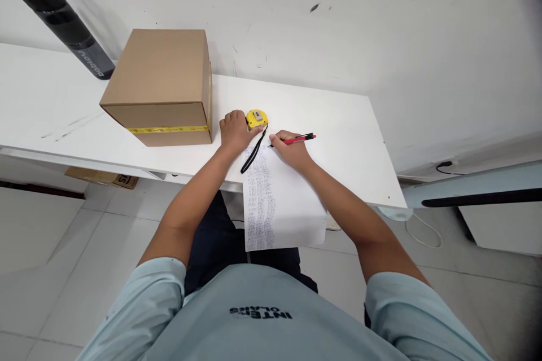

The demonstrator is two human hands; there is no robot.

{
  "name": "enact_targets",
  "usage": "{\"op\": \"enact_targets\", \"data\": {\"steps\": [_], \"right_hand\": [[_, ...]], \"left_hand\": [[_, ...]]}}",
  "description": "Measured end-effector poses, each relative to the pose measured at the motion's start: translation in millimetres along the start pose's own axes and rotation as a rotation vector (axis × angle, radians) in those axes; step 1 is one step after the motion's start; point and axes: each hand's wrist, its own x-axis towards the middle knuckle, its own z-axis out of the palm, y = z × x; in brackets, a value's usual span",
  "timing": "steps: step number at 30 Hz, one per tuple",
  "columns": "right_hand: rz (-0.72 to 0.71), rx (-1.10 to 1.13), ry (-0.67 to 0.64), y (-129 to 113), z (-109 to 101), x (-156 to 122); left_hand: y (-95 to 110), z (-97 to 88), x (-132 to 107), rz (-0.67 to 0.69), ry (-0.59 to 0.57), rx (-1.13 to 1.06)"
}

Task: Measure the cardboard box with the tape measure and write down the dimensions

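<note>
My right hand (292, 149) pinches a red pen with black ends (301, 139), its tip down on a white sheet of paper (296, 208). Columns of small blue handwriting fill the sheet's left part, and its lower part hangs over the table's front edge. My left hand (235, 132) rests at the sheet's top left, fingers curled and thumb along the near side of a yellow tape measure (256, 118). How firmly it grips the tape measure is hard to see. A black wrist strap (253, 153) trails from the tape measure across the paper.
A closed cardboard box (158, 73) with yellow tape stands on the white table (339, 124), left of my left hand. Behind it leans into view a tall black bottle (63, 20). The wall (271, 11) runs along the table's back. A flat cardboard piece (101, 176) lies below.
</note>
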Motion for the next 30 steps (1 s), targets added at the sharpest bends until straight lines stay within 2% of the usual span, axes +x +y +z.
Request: {"op": "enact_targets", "data": {"steps": [13, 21, 24, 26, 30], "right_hand": [[0.015, 0.003, 0.002, 0.3, -0.1, 1.4], [0.002, 0.001, -0.011, -0.7, 0.8, 1.8], [-0.001, 0.006, -0.015, -0.5, 1.2, 1.8], [0.000, 0.011, -0.026, -0.2, 1.1, 1.6], [-0.007, 0.018, -0.042, -0.3, 0.6, 1.3]], "left_hand": [[-1.3, 3.7, -0.6, 0.023, 0.035, 0.008], [-0.5, -4.9, -6.6, 0.026, 0.038, -0.094], [-3.8, -6.4, -5.9, 0.004, 0.079, -0.161], [-6.9, -6.2, -5.3, 0.072, 0.080, -0.193], [-10.7, -4.6, -5.2, 0.266, -0.052, -0.143]]}}
